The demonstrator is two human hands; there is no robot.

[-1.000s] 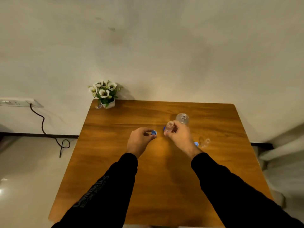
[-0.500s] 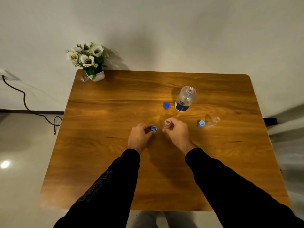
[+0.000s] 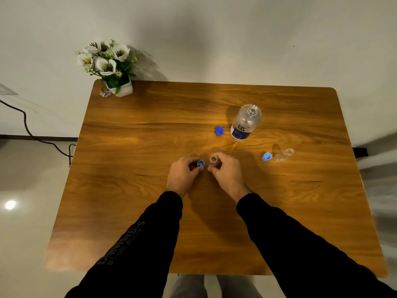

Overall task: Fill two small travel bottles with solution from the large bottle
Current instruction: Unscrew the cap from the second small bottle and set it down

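The large clear bottle (image 3: 245, 122) with a dark blue label stands uncapped at the table's far right middle, its blue cap (image 3: 219, 130) lying just left of it. My right hand (image 3: 226, 172) grips a small clear travel bottle (image 3: 213, 160), upright and uncapped, at the table's centre. My left hand (image 3: 185, 173) pinches that bottle's light blue cap (image 3: 200, 163) a few centimetres to its left. A second small travel bottle (image 3: 284, 154) stands uncapped to the right, with its light blue cap (image 3: 267, 156) beside it.
A white pot of white flowers (image 3: 111, 69) sits on the far left corner of the wooden table (image 3: 150, 211). A black cable (image 3: 32, 134) runs down the wall to the floor at left. The wall stands close behind the table.
The view has tilted down, so the large bottle and whole table top show. My hands have drawn slightly nearer to me, still holding the small bottle and cap apart.
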